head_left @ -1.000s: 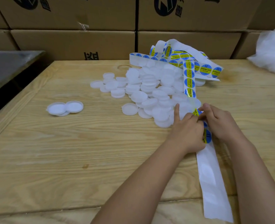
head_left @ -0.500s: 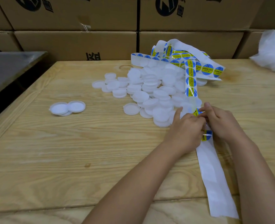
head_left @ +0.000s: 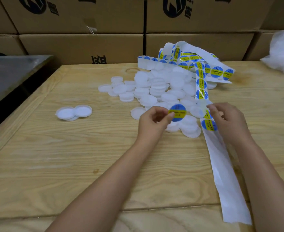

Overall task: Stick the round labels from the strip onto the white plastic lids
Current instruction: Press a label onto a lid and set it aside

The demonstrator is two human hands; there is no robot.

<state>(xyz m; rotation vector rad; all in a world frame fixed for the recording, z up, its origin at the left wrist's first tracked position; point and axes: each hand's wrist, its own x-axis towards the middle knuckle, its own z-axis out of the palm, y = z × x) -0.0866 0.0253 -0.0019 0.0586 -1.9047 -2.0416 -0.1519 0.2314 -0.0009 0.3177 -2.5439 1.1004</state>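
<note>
The left hand (head_left: 152, 122) pinches one round label (head_left: 177, 113) by its left edge between thumb and fingertips, holding it free in the air just above the near edge of the heap of lids. The label is a blue disc with a yellow band across its middle carrying dark print, a little blurred. The right hand (head_left: 228, 121) rests on the strip (head_left: 221, 164), its fingers curled and pressed onto the backing paper beside the next label (head_left: 208, 125), which is the same blue and yellow and sits on the strip just left of that hand.

Below the right hand the strip is bare white paper, running down the table toward the near edge. Above it the strip climbs over the heap with more labels in a row and ends in a loose tangle at the back.

The white lids (head_left: 161, 91) lie piled in the middle of the wooden table (head_left: 54, 164), plain and unlabelled as far as can be seen. A few more lids (head_left: 73, 112) sit apart to the left. Cardboard boxes (head_left: 81, 46) stand stacked behind the table.
</note>
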